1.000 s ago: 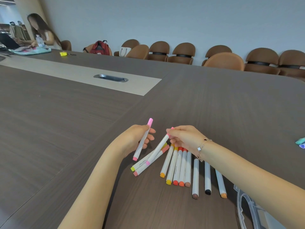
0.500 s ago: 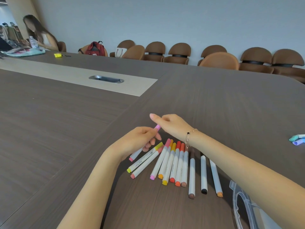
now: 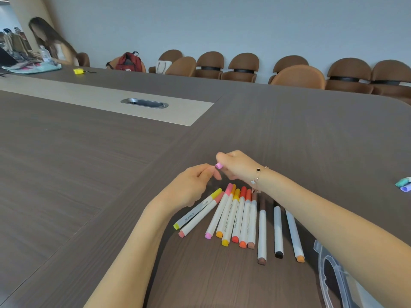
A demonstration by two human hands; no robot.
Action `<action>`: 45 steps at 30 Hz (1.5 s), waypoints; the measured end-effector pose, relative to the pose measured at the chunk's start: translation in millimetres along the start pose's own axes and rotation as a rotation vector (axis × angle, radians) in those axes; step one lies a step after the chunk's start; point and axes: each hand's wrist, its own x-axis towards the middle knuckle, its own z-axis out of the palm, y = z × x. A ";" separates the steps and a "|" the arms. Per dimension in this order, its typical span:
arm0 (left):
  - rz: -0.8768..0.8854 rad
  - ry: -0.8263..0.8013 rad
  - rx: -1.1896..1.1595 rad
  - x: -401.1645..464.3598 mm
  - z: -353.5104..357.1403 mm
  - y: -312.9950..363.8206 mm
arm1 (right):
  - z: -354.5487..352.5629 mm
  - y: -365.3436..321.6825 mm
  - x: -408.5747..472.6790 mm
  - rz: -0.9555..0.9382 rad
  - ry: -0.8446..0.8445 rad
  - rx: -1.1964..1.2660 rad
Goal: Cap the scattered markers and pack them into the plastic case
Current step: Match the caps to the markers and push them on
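Desk (image 3: 289, 134): dark wood-grain veneer, matt, with a paler smooth inlay strip (image 3: 89, 96). Cable hatch (image 3: 144, 103): brushed metal, slight sheen. Markers (image 3: 240, 216): smooth white plastic barrels, coloured caps (satin, not glossy). Case (image 3: 331, 276): clear plastic, glossy. Bracelet (image 3: 258, 176): thin shiny metal chain.

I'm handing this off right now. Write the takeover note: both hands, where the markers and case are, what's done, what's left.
Left hand: fingers curled by the pink cap, marker body hidden; grip unclear.
Right hand: pinches the pink cap at the top of that marker.
Row of markers: eleven capped ones lie fanned on the table below the hands.
Plastic case: at the lower right edge, nothing seen in its visible part.
Two loose pieces, teal and purple, lie at the far right.
Done: row capped.
Left: finish the pink one, fetch the far-right pieces, pack everything.
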 end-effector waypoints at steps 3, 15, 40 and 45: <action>-0.061 -0.012 0.017 -1.0 -4.6 -4.8 | -9.6 7.7 6.4 0.030 -0.058 0.005; -0.205 0.056 0.380 4.3 -15.2 -27.1 | -26.4 47.3 16.9 -0.233 -0.019 -0.385; 0.100 0.073 0.194 1.9 9.5 -12.9 | -41.2 46.0 -9.3 -0.357 -0.228 -0.284; 0.076 -0.070 0.106 -4.2 26.8 6.0 | -52.2 31.1 -18.8 -0.344 -0.284 -0.147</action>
